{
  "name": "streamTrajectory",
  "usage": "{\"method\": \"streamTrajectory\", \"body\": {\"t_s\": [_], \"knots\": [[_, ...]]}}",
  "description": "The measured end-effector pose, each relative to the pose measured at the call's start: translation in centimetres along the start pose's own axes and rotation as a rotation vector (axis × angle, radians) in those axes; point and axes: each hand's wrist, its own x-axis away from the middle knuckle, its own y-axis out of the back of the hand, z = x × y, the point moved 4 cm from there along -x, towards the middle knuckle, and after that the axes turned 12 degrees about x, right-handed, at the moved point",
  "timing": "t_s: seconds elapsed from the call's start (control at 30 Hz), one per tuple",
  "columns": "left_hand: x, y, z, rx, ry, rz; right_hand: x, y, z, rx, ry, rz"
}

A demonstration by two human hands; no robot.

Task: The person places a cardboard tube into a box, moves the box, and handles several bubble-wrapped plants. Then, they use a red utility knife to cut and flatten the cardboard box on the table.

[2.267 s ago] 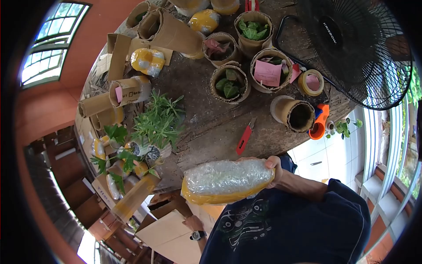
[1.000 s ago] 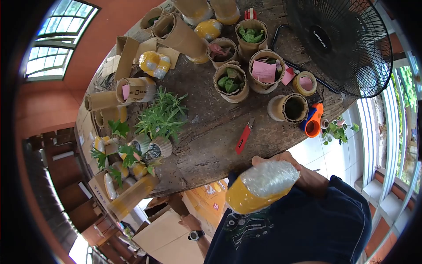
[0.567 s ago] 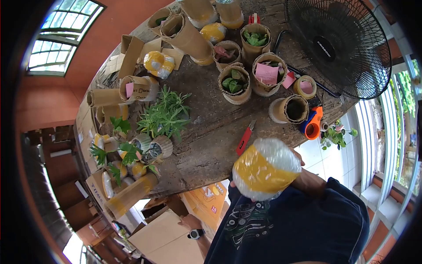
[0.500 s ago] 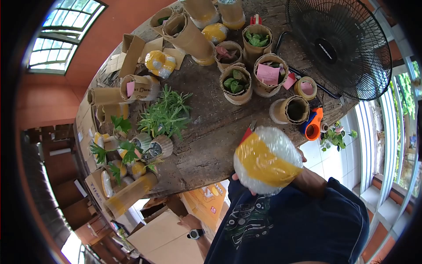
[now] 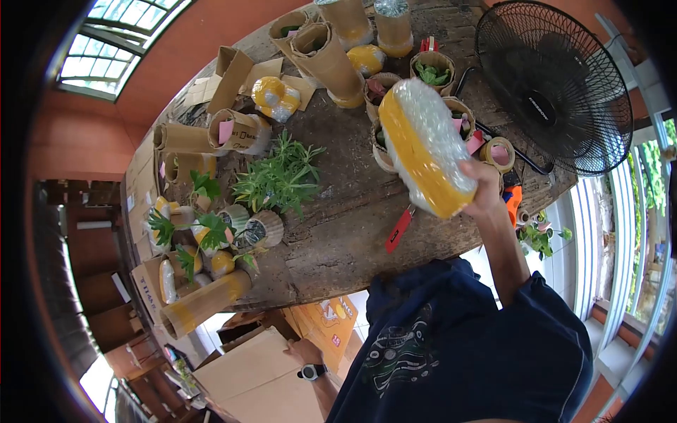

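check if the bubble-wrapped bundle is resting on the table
No, the right hand holds the bubble-wrapped bundle raised in the air above the table, clear of its surface.

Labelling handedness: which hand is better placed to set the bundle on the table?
Right, probably: the right hand grips the bundle above the table; the left hand hangs low by a cardboard box, below the table edge.

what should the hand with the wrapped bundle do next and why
Probably lower the bubble-wrapped bundle toward the bare patch of table by the red cutter. The right hand holds it up alone by one end, above the cardboard pots, while the left hand hangs below the table edge.
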Motion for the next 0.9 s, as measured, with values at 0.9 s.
{"method": "streamTrajectory", "body": {"t_s": [0.9], "knots": [[-1.0,-1.1,-0.5,0.024,-0.053,0.078,0.1,-6.7,5.7,0.518,0.445,-0.04]]}}
